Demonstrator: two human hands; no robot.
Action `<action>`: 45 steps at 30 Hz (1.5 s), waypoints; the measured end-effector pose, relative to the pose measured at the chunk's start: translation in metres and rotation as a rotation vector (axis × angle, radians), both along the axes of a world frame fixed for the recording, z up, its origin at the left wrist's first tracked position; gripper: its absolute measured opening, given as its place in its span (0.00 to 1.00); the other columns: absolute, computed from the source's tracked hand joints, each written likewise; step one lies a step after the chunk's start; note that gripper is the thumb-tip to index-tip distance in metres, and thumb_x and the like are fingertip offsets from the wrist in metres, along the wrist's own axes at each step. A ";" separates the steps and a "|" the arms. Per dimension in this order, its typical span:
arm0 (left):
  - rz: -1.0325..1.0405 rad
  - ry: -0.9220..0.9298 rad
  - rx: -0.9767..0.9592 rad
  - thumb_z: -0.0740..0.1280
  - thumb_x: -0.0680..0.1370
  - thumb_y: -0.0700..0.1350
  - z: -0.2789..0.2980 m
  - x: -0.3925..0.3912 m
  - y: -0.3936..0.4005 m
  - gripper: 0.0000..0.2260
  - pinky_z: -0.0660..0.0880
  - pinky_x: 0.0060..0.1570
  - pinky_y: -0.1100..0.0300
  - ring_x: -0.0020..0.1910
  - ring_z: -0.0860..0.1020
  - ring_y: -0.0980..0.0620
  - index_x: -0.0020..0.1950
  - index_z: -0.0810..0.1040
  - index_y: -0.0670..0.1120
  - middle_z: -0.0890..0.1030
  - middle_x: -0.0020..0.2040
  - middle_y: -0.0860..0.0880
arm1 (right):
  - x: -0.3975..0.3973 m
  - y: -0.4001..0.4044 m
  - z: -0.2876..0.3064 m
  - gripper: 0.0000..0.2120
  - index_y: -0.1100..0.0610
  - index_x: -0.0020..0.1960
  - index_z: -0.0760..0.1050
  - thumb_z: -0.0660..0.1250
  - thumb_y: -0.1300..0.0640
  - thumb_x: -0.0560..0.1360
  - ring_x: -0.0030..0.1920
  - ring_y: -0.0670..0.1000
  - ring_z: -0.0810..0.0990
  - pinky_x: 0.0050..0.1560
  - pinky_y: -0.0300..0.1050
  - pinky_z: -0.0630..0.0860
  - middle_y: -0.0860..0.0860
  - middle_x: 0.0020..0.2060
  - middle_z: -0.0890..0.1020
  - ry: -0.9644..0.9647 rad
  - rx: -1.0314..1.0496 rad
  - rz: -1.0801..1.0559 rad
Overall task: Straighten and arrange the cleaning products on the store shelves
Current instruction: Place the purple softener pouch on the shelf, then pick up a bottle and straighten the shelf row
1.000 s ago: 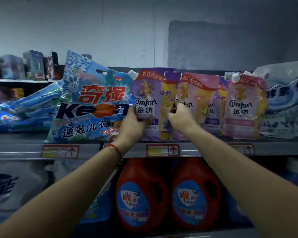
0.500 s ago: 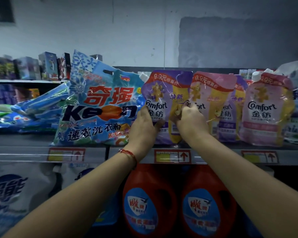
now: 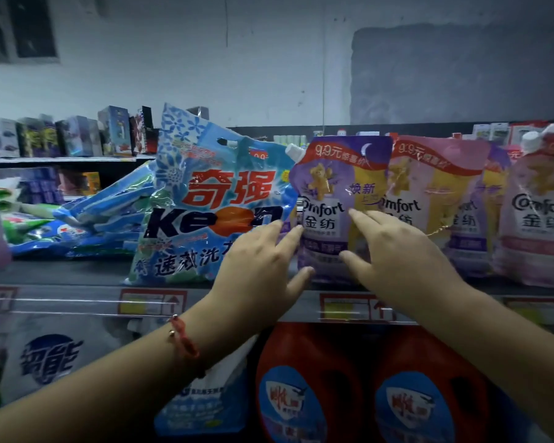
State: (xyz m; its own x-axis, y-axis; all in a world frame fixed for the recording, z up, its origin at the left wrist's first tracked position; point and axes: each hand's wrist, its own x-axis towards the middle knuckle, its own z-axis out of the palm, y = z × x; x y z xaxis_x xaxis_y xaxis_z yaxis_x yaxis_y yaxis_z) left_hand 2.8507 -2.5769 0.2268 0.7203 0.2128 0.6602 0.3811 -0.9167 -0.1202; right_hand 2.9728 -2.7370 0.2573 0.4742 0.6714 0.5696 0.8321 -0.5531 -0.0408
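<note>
A purple Comfort softener pouch (image 3: 336,183) stands upright on the shelf (image 3: 77,273), between a blue Keon detergent bag (image 3: 211,199) on its left and a pink Comfort pouch (image 3: 429,187) on its right. My left hand (image 3: 263,266) is spread open in front of the Keon bag, fingertips at the purple pouch's left edge. My right hand (image 3: 394,251) lies with straight fingers on the purple pouch's lower right. Neither hand grips anything. Another pink Comfort pouch (image 3: 538,215) stands at the far right.
Blue detergent bags (image 3: 87,219) lie flat in a pile at the left of the shelf. Small boxes (image 3: 77,135) line a higher shelf at the back left. Below, two red detergent jugs (image 3: 304,382) and white bags (image 3: 45,356) fill the lower shelf. Price tags (image 3: 151,302) run along the shelf rail.
Both hands have let go of the purple pouch and opened, drawing back a little. The pouch now stands on its own. The view has shifted left and upward.
</note>
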 end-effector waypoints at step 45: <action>-0.168 -0.362 -0.826 0.66 0.80 0.61 -0.033 -0.426 0.414 0.32 0.65 0.72 0.59 0.76 0.66 0.55 0.82 0.59 0.56 0.66 0.78 0.55 | -0.379 0.500 -0.003 0.32 0.54 0.62 0.72 0.83 0.52 0.64 0.53 0.54 0.85 0.50 0.52 0.83 0.53 0.54 0.84 0.864 0.756 0.752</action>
